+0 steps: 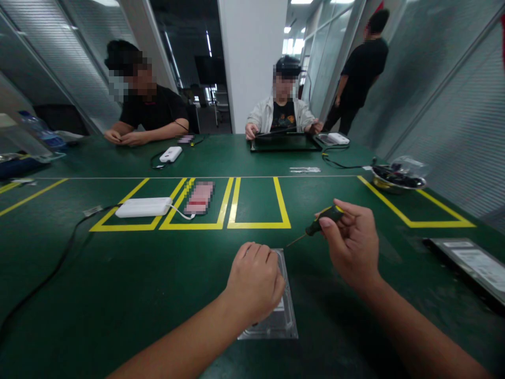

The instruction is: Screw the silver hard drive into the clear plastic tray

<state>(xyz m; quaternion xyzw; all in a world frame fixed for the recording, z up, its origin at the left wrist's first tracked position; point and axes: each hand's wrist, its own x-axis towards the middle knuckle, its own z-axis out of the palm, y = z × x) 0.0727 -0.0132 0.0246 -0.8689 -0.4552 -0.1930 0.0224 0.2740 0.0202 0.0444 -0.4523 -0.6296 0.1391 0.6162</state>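
Head view: R hand (355,242) has fingers & thumb closed round the green/yellow handle of a screwdriver (324,219), shaft angled down-left, tip nr the far R corner of a metal drive (291,318); can't tell if touching. Drive lies flat on the green table (158,295), partly under L hand (256,281), whose fingers are curled; can't tell if they grip anything. Labelled unit (473,266) far R, bowl w/ dark items (394,185) beyond; white pwr bank (144,207) L, cabled to pink phone (200,198).
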